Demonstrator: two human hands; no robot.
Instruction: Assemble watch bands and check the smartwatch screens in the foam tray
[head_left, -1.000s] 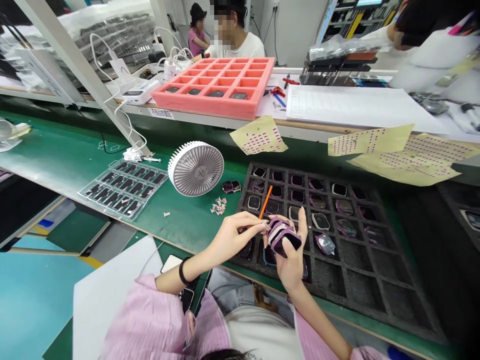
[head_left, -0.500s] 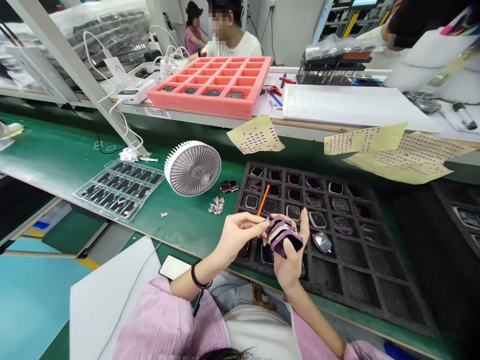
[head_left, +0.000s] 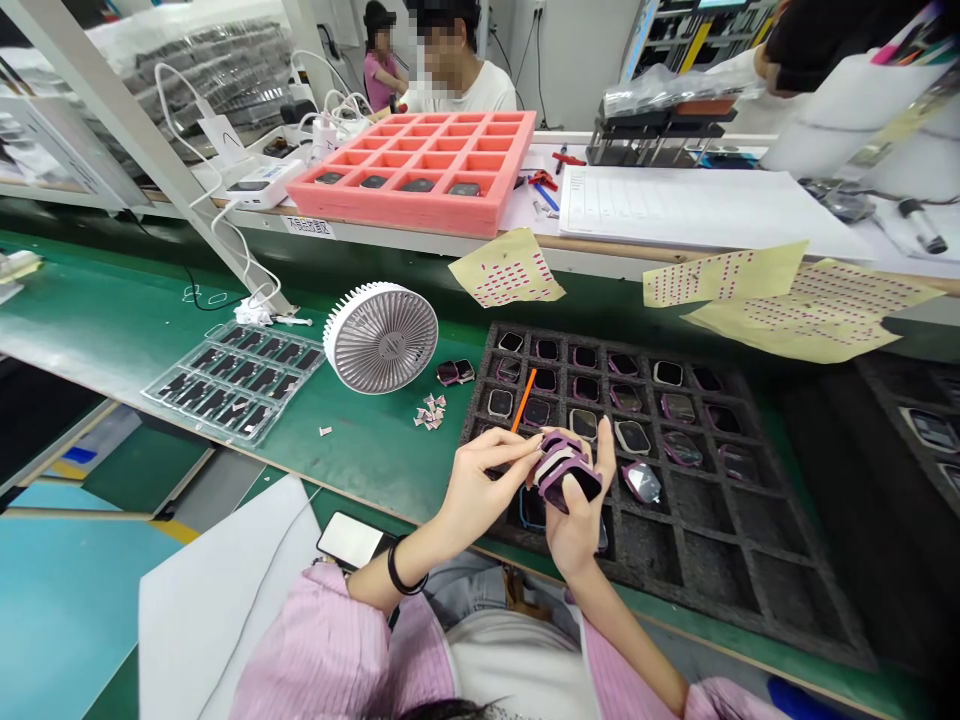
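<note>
In the head view, my right hand (head_left: 576,530) holds a stack of purple watch cases (head_left: 570,480) with dark glass faces, one light-edged, above the front of the dark foam tray (head_left: 705,530). Its thumb presses on the nearest face, and the index finger points up. My left hand (head_left: 484,485) is closed in a pinch at the stack's left edge; what the fingertips grip there is too small to make out. An orange stick (head_left: 524,400) rises just behind the left fingers; whether it is held or lies on the tray, I cannot tell. More watch cases (head_left: 628,397) sit in the tray's compartments.
Left of the tray stand a round white fan (head_left: 386,340), small pale pieces (head_left: 430,412) and a clear tray of black parts (head_left: 236,378). A phone (head_left: 350,540) lies at the table edge. A pink foam tray (head_left: 405,212) rests on the shelf; yellow sheets (head_left: 506,270) hang below.
The left hand has shifted slightly at the edge of the stack, its wrist moving a little to the right. The right hand keeps its hold, and the whole view has shifted slightly.
</note>
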